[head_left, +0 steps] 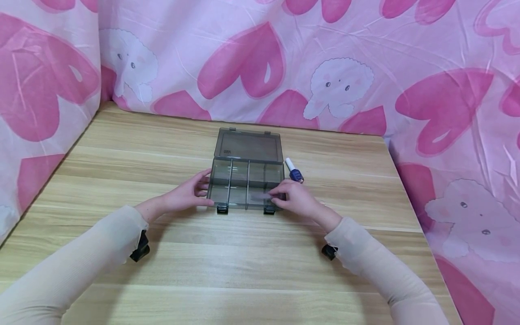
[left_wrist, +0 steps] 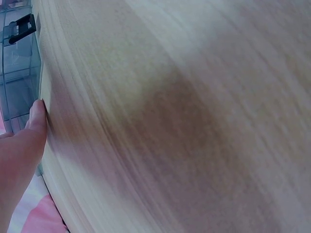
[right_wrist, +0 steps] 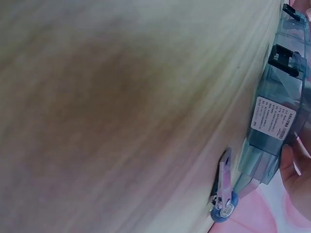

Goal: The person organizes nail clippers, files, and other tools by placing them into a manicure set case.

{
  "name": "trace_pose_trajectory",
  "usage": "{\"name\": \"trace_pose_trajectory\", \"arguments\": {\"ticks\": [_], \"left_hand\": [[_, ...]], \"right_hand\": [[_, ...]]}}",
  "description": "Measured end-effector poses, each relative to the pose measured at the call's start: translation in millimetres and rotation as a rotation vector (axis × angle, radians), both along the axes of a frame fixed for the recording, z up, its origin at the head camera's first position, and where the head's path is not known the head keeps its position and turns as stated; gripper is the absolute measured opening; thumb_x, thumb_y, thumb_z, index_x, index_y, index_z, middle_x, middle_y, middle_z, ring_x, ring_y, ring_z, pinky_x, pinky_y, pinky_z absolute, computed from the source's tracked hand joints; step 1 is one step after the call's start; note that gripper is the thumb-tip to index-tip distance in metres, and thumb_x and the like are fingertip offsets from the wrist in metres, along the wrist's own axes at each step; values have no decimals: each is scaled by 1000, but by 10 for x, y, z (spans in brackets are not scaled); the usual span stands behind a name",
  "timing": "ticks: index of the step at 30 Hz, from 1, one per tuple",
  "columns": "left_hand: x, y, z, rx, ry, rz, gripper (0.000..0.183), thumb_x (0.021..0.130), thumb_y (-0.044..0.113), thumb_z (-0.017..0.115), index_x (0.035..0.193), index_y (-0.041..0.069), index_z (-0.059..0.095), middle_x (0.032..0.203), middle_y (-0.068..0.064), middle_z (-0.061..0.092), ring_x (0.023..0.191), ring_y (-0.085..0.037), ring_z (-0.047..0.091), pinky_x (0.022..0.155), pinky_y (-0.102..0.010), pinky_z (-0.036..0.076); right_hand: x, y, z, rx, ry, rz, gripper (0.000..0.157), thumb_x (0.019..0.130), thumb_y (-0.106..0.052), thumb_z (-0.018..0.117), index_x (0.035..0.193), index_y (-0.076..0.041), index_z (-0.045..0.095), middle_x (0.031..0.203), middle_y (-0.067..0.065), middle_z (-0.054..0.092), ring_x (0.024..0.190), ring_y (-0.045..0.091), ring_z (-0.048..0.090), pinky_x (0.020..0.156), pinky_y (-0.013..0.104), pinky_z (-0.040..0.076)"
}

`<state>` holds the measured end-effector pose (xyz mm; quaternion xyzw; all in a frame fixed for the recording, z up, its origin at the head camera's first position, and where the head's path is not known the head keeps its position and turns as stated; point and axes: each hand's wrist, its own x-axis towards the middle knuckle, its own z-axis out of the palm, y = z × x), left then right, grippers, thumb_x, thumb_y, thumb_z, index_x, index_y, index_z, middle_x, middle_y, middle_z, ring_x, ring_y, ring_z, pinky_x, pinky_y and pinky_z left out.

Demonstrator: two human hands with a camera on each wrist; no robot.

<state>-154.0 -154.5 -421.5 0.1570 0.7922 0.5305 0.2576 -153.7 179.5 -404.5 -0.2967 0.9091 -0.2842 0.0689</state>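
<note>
Prob. mid-job: case [head_left: 239, 207] sits mid-table, lid [head_left: 248, 146] back, dividers [head_left: 248, 185] in; R hand [head_left: 298, 198] pinches what looks like a clear piece [head_left: 259, 196], not yet let go, polish [head_left: 296, 175] outside. L hand [head_left: 184, 194] rests w/ fingers loosely extended agst L side, thumb at front corner. Lots of room twd front of table [head_left: 227, 266]; polish crowds R side, curtain [head_left: 252, 58] past back edge.

Cream sleeves [head_left: 77, 257], loose cuffs [head_left: 135, 219] (black gadget [head_left: 140, 248] under each).
</note>
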Motion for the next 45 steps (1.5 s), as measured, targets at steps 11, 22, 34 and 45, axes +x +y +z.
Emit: {"name": "trace_pose_trajectory", "arguments": {"ticks": [11,22,34,45], "left_hand": [[-12,-4,-4,-4,3,2,98,82,12,70,150,2,0,147,-31,24,132,-45,33,111,-51,32],[-10,-3,6,-1,-7,4,97,82,11,69,150,3,0,147,-31,24,132,-45,33,112,-52,31],[-2,-18,7,13,-25,-4,97,83,12,69,150,4,0,148,-30,22,133,-46,31,112,-53,30],[10,-4,5,16,-3,-3,98,82,12,70,149,2,0,147,-32,23,131,-47,33,111,-53,31]], "right_hand": [[-14,44,86,-41,6,-44,24,83,-15,69,105,-5,70,95,7,66,81,18,55,66,25,48],[-74,133,109,-196,-97,-186,34,84,-11,69,114,1,63,107,17,66,95,27,61,81,39,56],[-138,219,83,-391,-45,-383,40,79,-4,72,114,8,57,104,26,63,91,35,60,73,25,53],[-280,299,26,-424,-165,-603,45,83,-14,70,119,7,54,114,25,59,101,30,56,78,13,47]]}}
